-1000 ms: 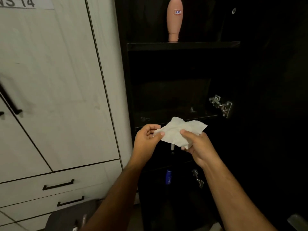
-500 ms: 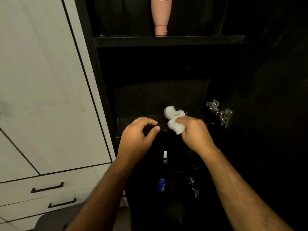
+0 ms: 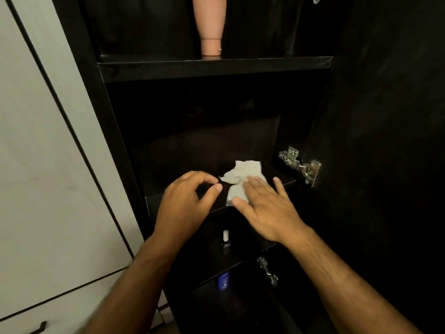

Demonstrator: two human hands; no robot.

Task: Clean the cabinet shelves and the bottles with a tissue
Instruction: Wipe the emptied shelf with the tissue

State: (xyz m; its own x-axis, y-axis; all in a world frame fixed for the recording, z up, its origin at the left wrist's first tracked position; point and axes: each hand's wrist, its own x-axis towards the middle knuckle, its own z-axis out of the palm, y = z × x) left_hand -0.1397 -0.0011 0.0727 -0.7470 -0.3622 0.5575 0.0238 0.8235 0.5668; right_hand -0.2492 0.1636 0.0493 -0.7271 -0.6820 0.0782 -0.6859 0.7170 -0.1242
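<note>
A crumpled white tissue [image 3: 243, 175] lies on the dark middle shelf [image 3: 154, 201] of the open black cabinet. My right hand [image 3: 265, 208] lies flat on the tissue with fingers spread, pressing it onto the shelf. My left hand [image 3: 185, 206] hovers at the shelf's front edge, fingers curled and holding nothing. A pink bottle [image 3: 210, 22] stands cap-down on the upper shelf [image 3: 216, 68]. On the shelf below my hands stands a small dark bottle with a white cap [image 3: 225, 239]. Lower still is a blue bottle [image 3: 223, 280].
A metal hinge [image 3: 299, 165] juts out at the right end of the middle shelf, and a second hinge [image 3: 267, 271] sits lower. The open dark cabinet door [image 3: 385, 141] is on the right. White cabinet doors [image 3: 48, 165] and drawers fill the left.
Both hands held the tissue in front of the cabinet. My left hand let go, and my right hand carried the tissue onto the middle shelf and flattened over it. The view moved closer.
</note>
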